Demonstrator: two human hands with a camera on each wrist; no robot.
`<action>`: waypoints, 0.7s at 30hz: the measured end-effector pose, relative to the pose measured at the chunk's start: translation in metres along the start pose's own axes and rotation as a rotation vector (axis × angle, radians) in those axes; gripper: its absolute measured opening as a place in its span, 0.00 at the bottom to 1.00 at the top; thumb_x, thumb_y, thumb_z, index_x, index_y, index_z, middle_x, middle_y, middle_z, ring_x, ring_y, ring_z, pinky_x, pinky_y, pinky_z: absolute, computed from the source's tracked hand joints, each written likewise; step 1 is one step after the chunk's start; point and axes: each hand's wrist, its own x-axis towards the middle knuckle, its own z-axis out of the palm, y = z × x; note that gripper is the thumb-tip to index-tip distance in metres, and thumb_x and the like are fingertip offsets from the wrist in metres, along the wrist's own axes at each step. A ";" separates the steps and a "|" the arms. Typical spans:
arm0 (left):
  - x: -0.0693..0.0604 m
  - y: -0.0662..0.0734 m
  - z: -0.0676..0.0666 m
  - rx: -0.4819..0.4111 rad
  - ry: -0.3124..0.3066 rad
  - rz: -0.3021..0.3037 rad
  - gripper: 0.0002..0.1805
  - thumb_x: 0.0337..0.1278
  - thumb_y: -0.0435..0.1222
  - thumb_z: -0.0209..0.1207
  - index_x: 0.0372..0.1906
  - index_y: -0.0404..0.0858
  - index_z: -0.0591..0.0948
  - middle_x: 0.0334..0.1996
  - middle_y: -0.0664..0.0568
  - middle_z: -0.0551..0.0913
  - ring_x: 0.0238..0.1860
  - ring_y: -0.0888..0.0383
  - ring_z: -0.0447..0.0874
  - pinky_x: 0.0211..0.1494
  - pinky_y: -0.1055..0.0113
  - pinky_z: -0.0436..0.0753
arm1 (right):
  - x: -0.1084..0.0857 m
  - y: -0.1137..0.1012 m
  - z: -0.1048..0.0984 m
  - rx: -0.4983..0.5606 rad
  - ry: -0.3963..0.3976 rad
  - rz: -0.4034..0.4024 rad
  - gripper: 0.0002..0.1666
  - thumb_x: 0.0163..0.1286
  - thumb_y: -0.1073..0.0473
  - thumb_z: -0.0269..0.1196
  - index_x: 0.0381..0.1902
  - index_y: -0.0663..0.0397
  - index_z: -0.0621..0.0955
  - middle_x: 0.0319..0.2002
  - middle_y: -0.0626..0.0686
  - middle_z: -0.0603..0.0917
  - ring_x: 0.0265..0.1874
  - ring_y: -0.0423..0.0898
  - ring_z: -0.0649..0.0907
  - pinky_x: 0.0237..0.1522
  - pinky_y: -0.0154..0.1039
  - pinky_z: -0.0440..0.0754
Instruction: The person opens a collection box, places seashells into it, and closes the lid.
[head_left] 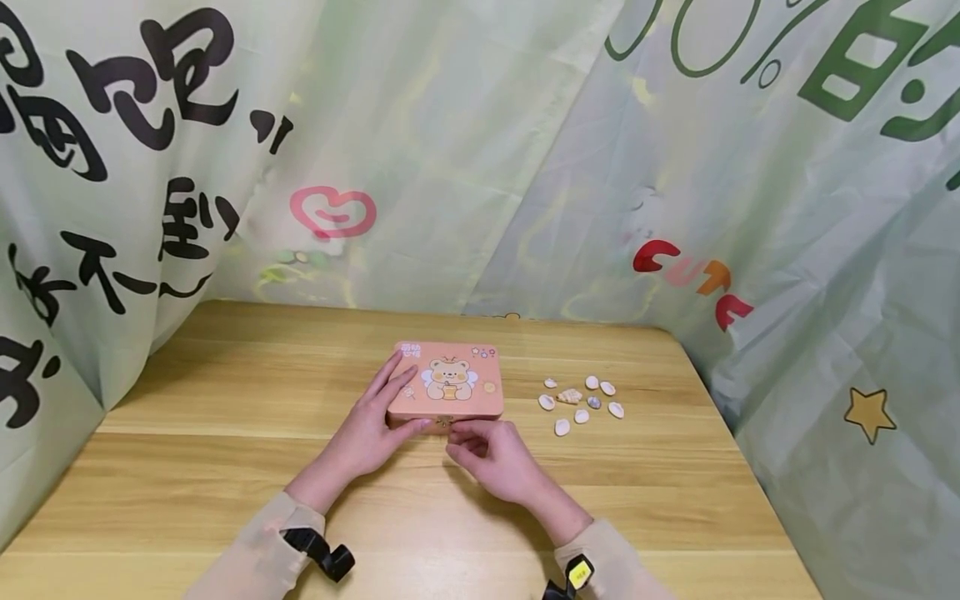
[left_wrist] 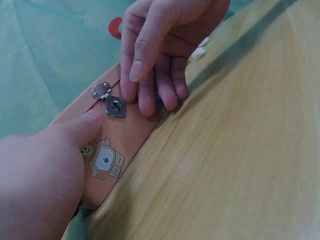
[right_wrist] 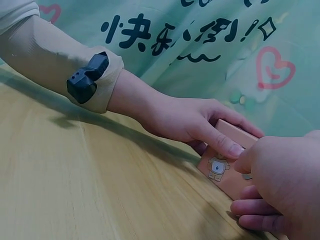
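Note:
A pink box [head_left: 450, 400] with a bear picture on its lid lies closed on the wooden table. My left hand [head_left: 369, 433] grips its left side, fingers over the lid and thumb on the front face. On that front face, in the left wrist view, is a metal clasp [left_wrist: 115, 106]. My right hand [head_left: 504, 460] is at the front of the box beside the clasp, its bent fingertips touching the face. The left thumb rests near the clasp's other side. In the right wrist view the right hand [right_wrist: 285, 185] partly hides the clasp.
To the right of the box, several small white shells [head_left: 562, 427] and a larger spiral shell [head_left: 569, 397] lie spread on the table [head_left: 645, 492]. A printed curtain [head_left: 420, 167] hangs behind the table and at both sides.

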 end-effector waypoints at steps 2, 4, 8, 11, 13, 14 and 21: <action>0.000 0.000 0.000 -0.007 0.003 0.004 0.47 0.65 0.51 0.73 0.83 0.47 0.64 0.87 0.56 0.43 0.80 0.39 0.56 0.74 0.39 0.67 | 0.000 0.000 0.001 0.011 0.007 0.003 0.13 0.73 0.64 0.70 0.51 0.68 0.87 0.42 0.53 0.90 0.38 0.45 0.88 0.43 0.39 0.89; 0.000 -0.001 0.001 -0.010 0.004 0.005 0.47 0.64 0.51 0.73 0.83 0.46 0.64 0.87 0.56 0.43 0.80 0.39 0.56 0.75 0.40 0.67 | -0.001 -0.001 0.002 0.036 0.013 0.015 0.13 0.73 0.65 0.70 0.50 0.68 0.86 0.42 0.53 0.90 0.38 0.46 0.88 0.43 0.39 0.88; 0.000 -0.002 0.001 -0.010 0.008 0.006 0.48 0.64 0.51 0.73 0.83 0.46 0.64 0.87 0.55 0.43 0.80 0.39 0.56 0.75 0.39 0.66 | -0.002 -0.001 0.006 0.106 0.034 0.050 0.13 0.72 0.65 0.70 0.50 0.67 0.85 0.43 0.53 0.88 0.39 0.48 0.87 0.43 0.39 0.88; 0.000 -0.002 0.000 -0.009 0.010 0.009 0.48 0.63 0.52 0.73 0.83 0.47 0.64 0.87 0.55 0.43 0.80 0.39 0.56 0.75 0.39 0.66 | -0.003 -0.002 0.010 0.151 0.058 0.075 0.12 0.71 0.67 0.70 0.50 0.67 0.84 0.44 0.54 0.87 0.39 0.48 0.87 0.44 0.39 0.88; 0.000 -0.002 0.000 -0.009 0.010 0.009 0.48 0.63 0.52 0.73 0.83 0.47 0.64 0.87 0.55 0.43 0.80 0.39 0.56 0.75 0.39 0.66 | -0.004 -0.002 0.012 0.178 0.074 0.085 0.13 0.71 0.68 0.70 0.50 0.67 0.83 0.44 0.56 0.87 0.39 0.47 0.87 0.44 0.39 0.88; 0.000 -0.002 0.000 -0.011 0.010 0.009 0.48 0.63 0.52 0.73 0.83 0.48 0.64 0.87 0.56 0.44 0.80 0.39 0.56 0.75 0.39 0.66 | -0.004 -0.003 0.013 0.201 0.082 0.091 0.13 0.70 0.70 0.70 0.51 0.68 0.82 0.44 0.57 0.87 0.39 0.47 0.87 0.44 0.39 0.88; 0.000 -0.002 0.001 -0.015 0.005 0.001 0.48 0.63 0.53 0.73 0.83 0.48 0.64 0.87 0.57 0.43 0.80 0.40 0.56 0.75 0.40 0.66 | -0.005 -0.001 0.020 0.394 0.109 0.113 0.17 0.72 0.75 0.65 0.56 0.78 0.79 0.47 0.72 0.85 0.42 0.58 0.89 0.47 0.44 0.89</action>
